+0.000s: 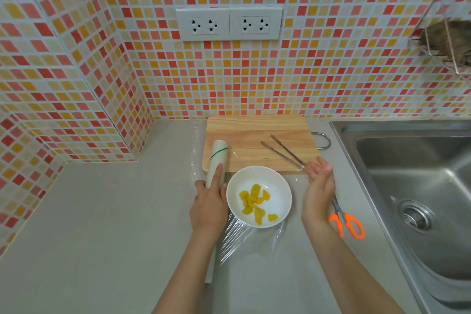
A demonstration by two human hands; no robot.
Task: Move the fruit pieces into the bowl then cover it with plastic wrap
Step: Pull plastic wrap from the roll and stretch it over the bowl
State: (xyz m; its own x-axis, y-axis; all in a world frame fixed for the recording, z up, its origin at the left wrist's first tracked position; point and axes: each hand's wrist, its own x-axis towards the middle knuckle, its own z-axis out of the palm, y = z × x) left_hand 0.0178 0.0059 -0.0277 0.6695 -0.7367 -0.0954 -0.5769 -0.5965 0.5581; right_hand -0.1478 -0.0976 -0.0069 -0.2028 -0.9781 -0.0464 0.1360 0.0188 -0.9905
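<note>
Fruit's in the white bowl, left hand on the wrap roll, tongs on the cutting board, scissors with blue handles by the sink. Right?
Not quite: the scissors have orange handles, not blue, as the head view shows. The rest holds: fruit pieces in the white bowl, left hand on the wrap roll, tongs on the cutting board.

A home kitchen: mosaic-tiled wall (331,79), steel sink (418,176), wooden cutting board (257,132) on counter (102,211).

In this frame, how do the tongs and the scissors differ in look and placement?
The tongs are bare metal all over; the scissors have bright orange handles. The tongs lie on the wooden cutting board, while the scissors lie on the grey counter beside the sink. The tongs are in full view; the right hand hides part of the scissors' blades. Neither is being held.
</note>
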